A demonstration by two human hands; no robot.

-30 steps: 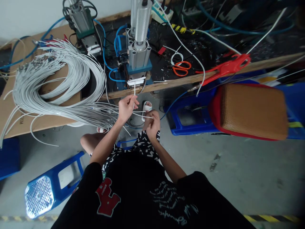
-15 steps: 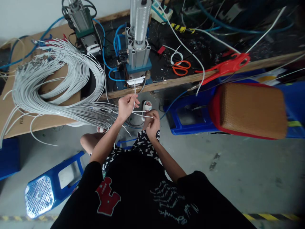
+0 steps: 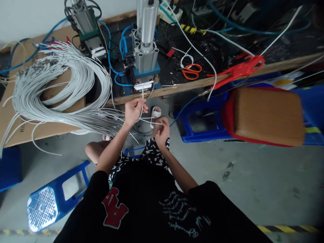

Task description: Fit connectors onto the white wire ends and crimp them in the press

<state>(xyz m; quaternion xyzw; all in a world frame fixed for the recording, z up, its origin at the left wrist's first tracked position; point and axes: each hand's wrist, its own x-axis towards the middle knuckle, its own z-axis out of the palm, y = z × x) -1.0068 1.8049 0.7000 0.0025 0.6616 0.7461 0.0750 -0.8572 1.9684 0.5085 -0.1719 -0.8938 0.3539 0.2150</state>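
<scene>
My left hand (image 3: 133, 110) pinches a white cable (image 3: 142, 91) just in front of the bench edge. The cable's upper end reaches the white-faced front of a pneumatic press (image 3: 145, 69). My right hand (image 3: 162, 131) is closed above my knee, its fingers pressed together on the end of a white cable (image 3: 153, 122). To the left, a thick bundle of white cables (image 3: 58, 114) lies looped on cardboard, its loose ends trailing toward my left hand. The fingertips hide what exactly each pinch covers.
A second press (image 3: 88, 30) stands at the back left. Orange scissors (image 3: 191, 71) and a red plier-like tool (image 3: 240, 70) lie on the bench's right part. A blue stool (image 3: 58, 197) stands on the floor at left, and a brown-cushioned seat (image 3: 268, 116) at right.
Both hands keep nearly the same positions and grips. The view has shifted very slightly; otherwise the cables and press look the same.
</scene>
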